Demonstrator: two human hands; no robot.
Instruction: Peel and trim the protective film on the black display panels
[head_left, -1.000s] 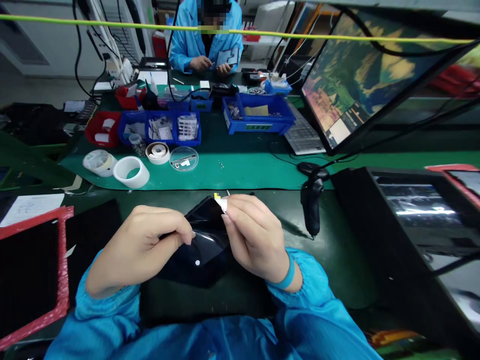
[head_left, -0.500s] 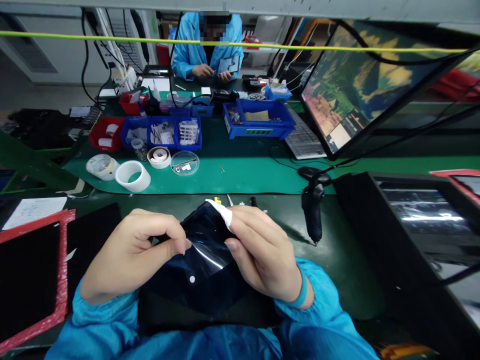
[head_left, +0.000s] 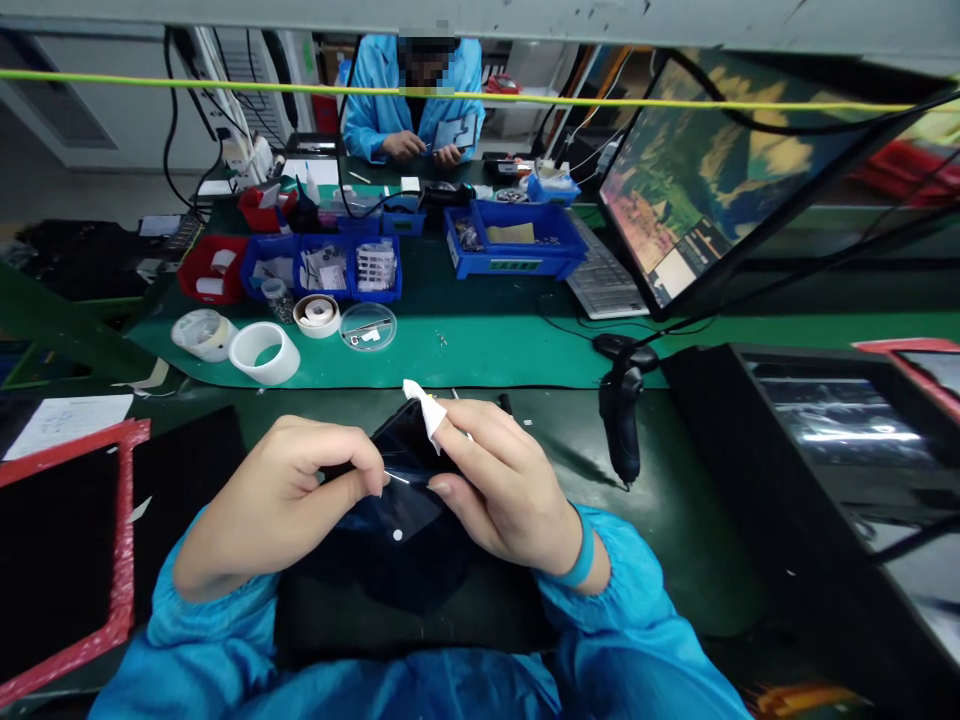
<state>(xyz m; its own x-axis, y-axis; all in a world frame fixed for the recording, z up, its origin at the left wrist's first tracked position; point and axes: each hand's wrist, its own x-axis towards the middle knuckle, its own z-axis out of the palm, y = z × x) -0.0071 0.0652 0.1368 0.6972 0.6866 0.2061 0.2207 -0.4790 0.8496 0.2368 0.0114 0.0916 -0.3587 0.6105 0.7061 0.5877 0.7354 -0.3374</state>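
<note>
L hand (head_left: 289,495) & R hand (head_left: 506,495) pinch dark film (head_left: 401,515), tabbed corner pointing away; long axis prob. fore-aft.

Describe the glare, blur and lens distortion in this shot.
Head view: the wide lens stretches the edges, so the monitor leans; at right, light streaks glare on the glossy black panel and the far edge smears; at centre, the left hand, right hand and the dark sheet they pinch are sharp.

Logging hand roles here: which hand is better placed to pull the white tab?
Likely the right hand: it pinches the white tab, while the left hand steadies the dark panel.
</note>
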